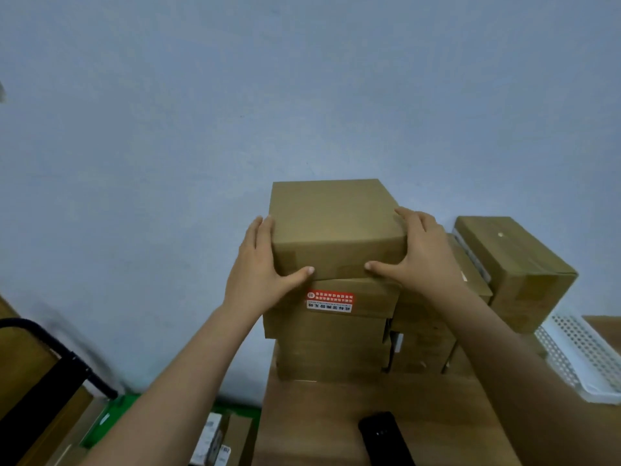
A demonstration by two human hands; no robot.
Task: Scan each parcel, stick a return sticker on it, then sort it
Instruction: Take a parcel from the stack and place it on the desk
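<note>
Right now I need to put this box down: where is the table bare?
Bare table lies between the stack and the black device near you. The right is crowded: more boxes and a white tray.

Top parcel [332,227] plain tan-brown cardboard, right-hand parcel [517,264] same tan. Sticker [331,301] has a red upper band with pale print and a white lower band with dark print. Wall [235,95] pale blue-grey, table [336,415] mid-brown wood grain, basket [578,354] white with dotted hole pattern, device [383,438] black, tube frame [50,344] black, floor [111,422] green.
</note>
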